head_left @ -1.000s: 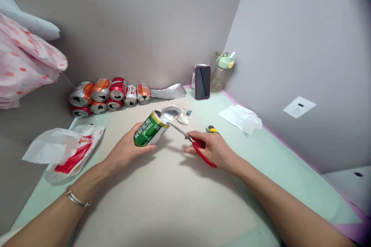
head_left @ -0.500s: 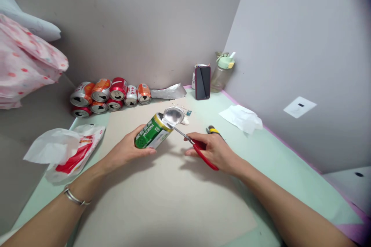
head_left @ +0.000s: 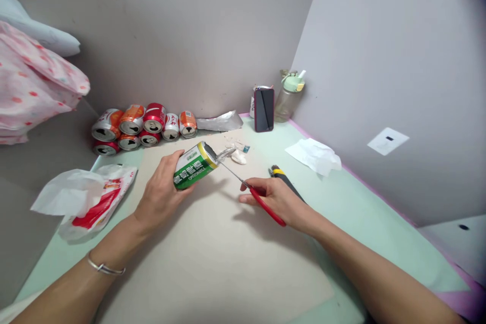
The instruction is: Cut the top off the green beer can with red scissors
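My left hand is wrapped around a green and white Tsingtao beer can, tilted so its cut-open end faces right. The can's metal end piece hangs off the rim, seen nearly edge-on. In my right hand are red-handled scissors, their blades reaching the rim where the end piece joins the can. Whether the blades are fully closed is too small to tell. Beneath and beyond the can, a white crumpled scrap lies on the beige board.
Several empty drink cans are stacked at the back left beside a cut aluminium sheet. A phone and a bottle stand at the back. A yellow-black tool, white tissue and a plastic packet lie around.
My left hand has rolled the can, so different lettering shows and the end piece has swung from face-on to nearly edge-on. The scissors stay at the rim.
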The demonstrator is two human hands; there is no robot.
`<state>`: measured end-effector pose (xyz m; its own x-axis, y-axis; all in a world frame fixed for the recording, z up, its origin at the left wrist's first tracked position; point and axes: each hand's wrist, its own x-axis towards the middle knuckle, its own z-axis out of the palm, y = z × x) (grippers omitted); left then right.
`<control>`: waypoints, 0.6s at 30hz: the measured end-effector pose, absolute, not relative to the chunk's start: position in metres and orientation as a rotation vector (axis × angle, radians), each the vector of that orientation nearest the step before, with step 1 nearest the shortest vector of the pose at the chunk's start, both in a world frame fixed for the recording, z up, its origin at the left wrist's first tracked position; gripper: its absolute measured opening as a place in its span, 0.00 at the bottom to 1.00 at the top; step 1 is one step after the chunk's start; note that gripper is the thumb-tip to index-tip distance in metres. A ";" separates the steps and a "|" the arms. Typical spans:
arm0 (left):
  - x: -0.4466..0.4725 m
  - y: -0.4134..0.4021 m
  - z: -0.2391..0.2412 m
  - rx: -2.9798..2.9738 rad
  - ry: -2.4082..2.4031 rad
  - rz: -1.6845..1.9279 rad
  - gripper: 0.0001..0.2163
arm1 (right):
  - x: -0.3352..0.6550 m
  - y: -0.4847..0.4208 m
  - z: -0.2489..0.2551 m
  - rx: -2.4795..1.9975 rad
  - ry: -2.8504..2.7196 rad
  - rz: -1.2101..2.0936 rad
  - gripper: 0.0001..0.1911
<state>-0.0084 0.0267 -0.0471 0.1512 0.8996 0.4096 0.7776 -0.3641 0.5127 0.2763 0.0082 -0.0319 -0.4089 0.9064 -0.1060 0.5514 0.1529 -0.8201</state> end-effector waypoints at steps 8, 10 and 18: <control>0.000 0.022 -0.033 1.729 1.419 0.759 0.32 | 0.275 0.014 -0.039 -1.306 -2.163 0.852 0.17; -0.002 0.023 -0.032 1.691 1.357 0.735 0.31 | 0.275 0.014 -0.039 -1.295 -2.188 0.791 0.16; -0.018 0.033 -0.041 1.530 1.137 0.642 0.32 | 0.274 0.011 -0.037 -1.244 -2.233 0.688 0.18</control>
